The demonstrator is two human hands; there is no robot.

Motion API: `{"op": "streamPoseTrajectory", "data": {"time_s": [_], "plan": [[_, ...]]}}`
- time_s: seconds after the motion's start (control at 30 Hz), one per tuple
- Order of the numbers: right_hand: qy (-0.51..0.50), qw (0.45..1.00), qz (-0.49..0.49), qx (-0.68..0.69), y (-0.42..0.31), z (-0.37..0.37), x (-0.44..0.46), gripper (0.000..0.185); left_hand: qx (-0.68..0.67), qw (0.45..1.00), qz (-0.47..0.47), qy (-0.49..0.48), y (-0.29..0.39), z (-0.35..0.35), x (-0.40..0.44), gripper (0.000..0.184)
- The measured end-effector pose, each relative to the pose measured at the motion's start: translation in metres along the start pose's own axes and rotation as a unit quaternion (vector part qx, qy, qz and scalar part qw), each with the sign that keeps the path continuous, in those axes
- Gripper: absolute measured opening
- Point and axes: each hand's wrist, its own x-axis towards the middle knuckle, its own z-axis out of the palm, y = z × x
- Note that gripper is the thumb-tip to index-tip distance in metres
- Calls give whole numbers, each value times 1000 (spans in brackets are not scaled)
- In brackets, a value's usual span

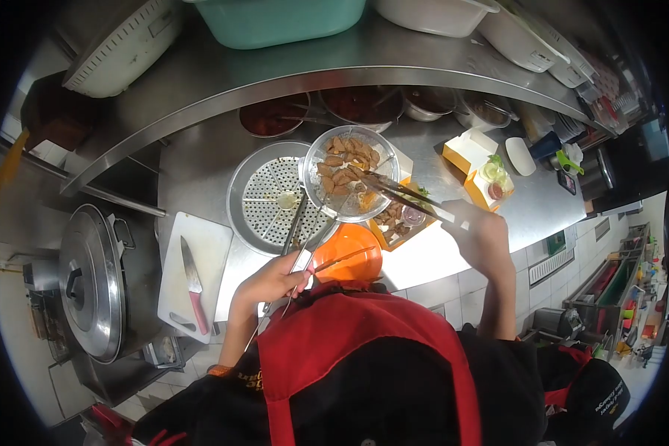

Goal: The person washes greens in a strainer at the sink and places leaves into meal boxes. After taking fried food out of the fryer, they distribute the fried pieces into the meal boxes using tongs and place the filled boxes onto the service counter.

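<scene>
My left hand (285, 279) is closed round the wire handle of a round mesh strainer (317, 157), which holds brown fried-looking pieces (340, 178). A dark long-handled utensil (296, 224) runs beside this hand; whether the fingers grip it too is unclear. My right hand (480, 232) grips metal tongs (412, 198), their tips among the pieces in the strainer. Partly under the strainer and tongs stands an open yellow takeaway box (391, 243) with similar pieces and a small sauce cup. An orange bowl (360, 260) sits below the strainer, close to my apron.
Left of the strainer is a perforated round pan (247, 178). A knife (191, 267) lies on a white cutting board (167, 297). A second filled takeaway box (474, 195) stands right. Several sauce bowls (260, 131) line the back under a metal shelf (305, 74). Another person (583, 386) is lower right.
</scene>
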Motion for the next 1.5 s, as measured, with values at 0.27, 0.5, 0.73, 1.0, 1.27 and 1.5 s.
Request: {"op": "streamPoseTrajectory", "data": {"time_s": [0.27, 0.5, 0.73, 1.0, 1.27, 1.5], "plan": [[-86, 989, 111, -38, 21, -24, -11, 27, -8, 999, 29, 25, -13, -6, -2, 10], [-79, 989, 43, -117, 8, -17, -9, 30, -2, 999, 5, 44, -6, -11, -15, 10], [-74, 970, -154, -173, -29, -18, 31, 22, 9, 999, 0, 39, 1, -12, -26, 11], [-94, 934, -253, -232, -63, -15, 63, 16, 8, 998, 18, 67, -22, -20, -42, 15], [-41, 969, -236, -63, -62, 1, 72, 27, -37, 985, 60, 155, -36, -39, -69, 12], [8, 961, -248, -123, -86, 30, 87, 23, -36, 977, 63, 198, -34, -42, -80, 7]]}}
